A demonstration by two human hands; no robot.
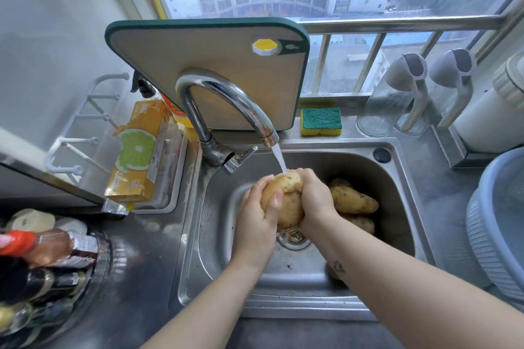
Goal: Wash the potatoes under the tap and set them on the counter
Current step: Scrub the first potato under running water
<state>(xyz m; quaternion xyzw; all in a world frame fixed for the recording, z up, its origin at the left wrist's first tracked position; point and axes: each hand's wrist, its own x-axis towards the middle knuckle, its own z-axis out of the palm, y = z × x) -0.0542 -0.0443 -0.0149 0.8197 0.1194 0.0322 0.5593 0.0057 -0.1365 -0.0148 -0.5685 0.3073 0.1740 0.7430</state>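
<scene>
Closest to me, two bare forearms reach in over the front rim of the steel sink. The left hand is wrapped round a potato, fingers curled over its left side; the right hand is closed on its top and right side. They hold it over the drain, right where the stream of water from the tap lands.

More potatoes lie on the sink floor just right of the hands, against the right wall; the left half of the basin is bare. Bottles crowd the counter at the near left, a blue basin the right edge. Behind the sink rim sits a sponge, and a cutting board leans upright behind the tap against the window.
</scene>
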